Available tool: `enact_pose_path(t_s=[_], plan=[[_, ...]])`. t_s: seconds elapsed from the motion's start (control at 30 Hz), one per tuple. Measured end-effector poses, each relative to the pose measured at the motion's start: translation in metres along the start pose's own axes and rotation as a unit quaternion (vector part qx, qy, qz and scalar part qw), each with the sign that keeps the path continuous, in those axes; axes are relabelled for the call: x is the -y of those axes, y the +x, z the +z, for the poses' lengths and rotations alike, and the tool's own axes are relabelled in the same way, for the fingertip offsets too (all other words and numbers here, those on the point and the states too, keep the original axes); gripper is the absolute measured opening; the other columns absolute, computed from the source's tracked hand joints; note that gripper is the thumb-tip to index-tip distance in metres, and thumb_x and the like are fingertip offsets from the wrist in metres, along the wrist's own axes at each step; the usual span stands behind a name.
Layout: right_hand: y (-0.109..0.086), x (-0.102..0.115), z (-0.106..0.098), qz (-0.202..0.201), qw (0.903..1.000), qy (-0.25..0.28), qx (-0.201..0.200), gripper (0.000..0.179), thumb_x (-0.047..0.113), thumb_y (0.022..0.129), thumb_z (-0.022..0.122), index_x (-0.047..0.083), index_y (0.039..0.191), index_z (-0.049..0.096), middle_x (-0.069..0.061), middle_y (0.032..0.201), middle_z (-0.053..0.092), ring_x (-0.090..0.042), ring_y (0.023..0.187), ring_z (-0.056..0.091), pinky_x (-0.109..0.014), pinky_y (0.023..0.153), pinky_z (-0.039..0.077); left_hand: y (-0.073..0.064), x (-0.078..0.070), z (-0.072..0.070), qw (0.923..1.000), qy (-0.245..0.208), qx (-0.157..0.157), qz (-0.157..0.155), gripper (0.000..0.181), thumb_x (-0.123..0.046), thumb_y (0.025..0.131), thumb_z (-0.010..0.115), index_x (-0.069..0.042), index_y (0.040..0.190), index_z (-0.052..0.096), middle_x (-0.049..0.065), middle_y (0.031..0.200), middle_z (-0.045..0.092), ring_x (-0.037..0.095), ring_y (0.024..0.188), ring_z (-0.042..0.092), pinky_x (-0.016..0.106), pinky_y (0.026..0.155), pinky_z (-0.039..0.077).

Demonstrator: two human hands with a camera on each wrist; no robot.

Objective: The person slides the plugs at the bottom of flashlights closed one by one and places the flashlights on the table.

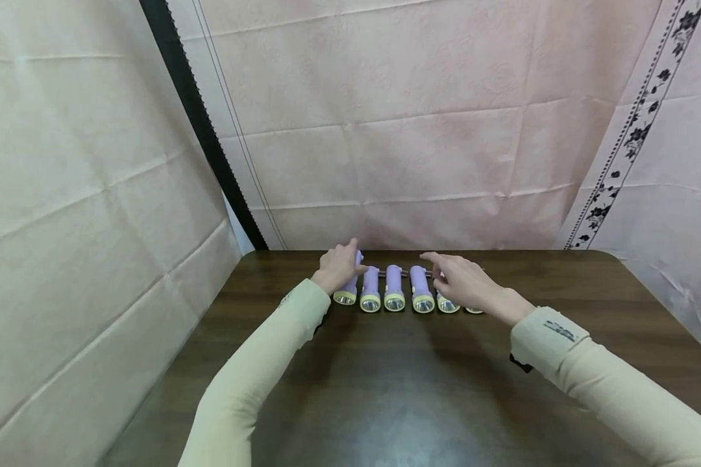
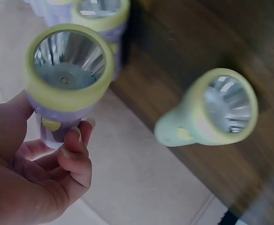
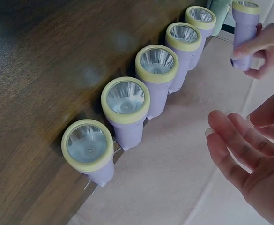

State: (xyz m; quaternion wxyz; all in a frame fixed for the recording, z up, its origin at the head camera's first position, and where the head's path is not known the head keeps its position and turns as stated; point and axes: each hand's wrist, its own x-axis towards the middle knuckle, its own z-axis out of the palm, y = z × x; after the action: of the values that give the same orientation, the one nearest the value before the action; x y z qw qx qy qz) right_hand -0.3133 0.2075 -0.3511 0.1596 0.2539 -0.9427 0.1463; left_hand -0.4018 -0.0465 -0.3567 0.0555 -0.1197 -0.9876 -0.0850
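My left hand (image 1: 337, 267) grips a purple flashlight (image 1: 346, 293) with a pale yellow rim by its body; in the left wrist view the flashlight (image 2: 66, 70) has its lens facing the camera. Several matching purple flashlights (image 1: 394, 288) stand in a row along the table's far side. Over the right end of that row is my right hand (image 1: 461, 279), partly covering flashlights there. The right wrist view has this hand (image 3: 254, 154) with loosely bent fingers and nothing held, apart from the row. A pale green flashlight (image 2: 211, 112) stands beside the left hand.
The dark brown wooden table (image 1: 385, 389) has its far edge just behind the row. Thin metal rods (image 3: 91, 186) show behind the flashlights. Pale cloth (image 1: 415, 162) hangs at the back and sides, with a black strip (image 1: 204, 130) at the left.
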Motion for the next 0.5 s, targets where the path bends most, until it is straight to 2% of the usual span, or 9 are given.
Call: enact_pose_path(t_s=[0.13, 0.27, 0.5], plan=[[-0.001, 0.0, 0.002, 0.001, 1.0, -0.001, 0.004, 0.042, 0.003, 0.084, 0.056, 0.007, 0.126, 0.059, 0.002, 0.083, 0.063, -0.012, 0.072, 0.055, -0.028, 0.057, 0.042, 0.002, 0.008, 0.013, 0.9992, 0.037, 0.015, -0.002, 0.054, -0.047, 0.09, 0.063, -0.015, 0.131, 0.047, 0.015, 0.111, 0.067, 0.033, 0.096, 0.067, 0.044, 0.074, 0.055], [-0.001, 0.0, 0.003, 0.004, 0.9999, -0.001, 0.01, 0.041, 0.003, 0.084, 0.058, 0.008, 0.124, 0.06, 0.004, 0.08, 0.061, -0.01, 0.069, 0.053, -0.025, 0.052, 0.038, 0.002, 0.013, 0.024, 0.9974, 0.066, 0.029, 0.003, 0.053, -0.044, 0.092, 0.06, -0.014, 0.134, 0.047, 0.014, 0.114, 0.066, 0.032, 0.097, 0.067, 0.043, 0.076, 0.056], [-0.003, -0.002, 0.003, 0.006, 0.9998, -0.007, 0.015, 0.038, 0.004, 0.085, 0.057, 0.009, 0.122, 0.061, 0.004, 0.08, 0.059, -0.011, 0.067, 0.05, -0.025, 0.05, 0.035, 0.006, 0.016, 0.034, 0.9942, 0.105, 0.015, 0.017, 0.037, -0.038, 0.094, 0.061, -0.011, 0.119, 0.057, 0.012, 0.106, 0.068, 0.032, 0.094, 0.068, 0.043, 0.072, 0.056]])
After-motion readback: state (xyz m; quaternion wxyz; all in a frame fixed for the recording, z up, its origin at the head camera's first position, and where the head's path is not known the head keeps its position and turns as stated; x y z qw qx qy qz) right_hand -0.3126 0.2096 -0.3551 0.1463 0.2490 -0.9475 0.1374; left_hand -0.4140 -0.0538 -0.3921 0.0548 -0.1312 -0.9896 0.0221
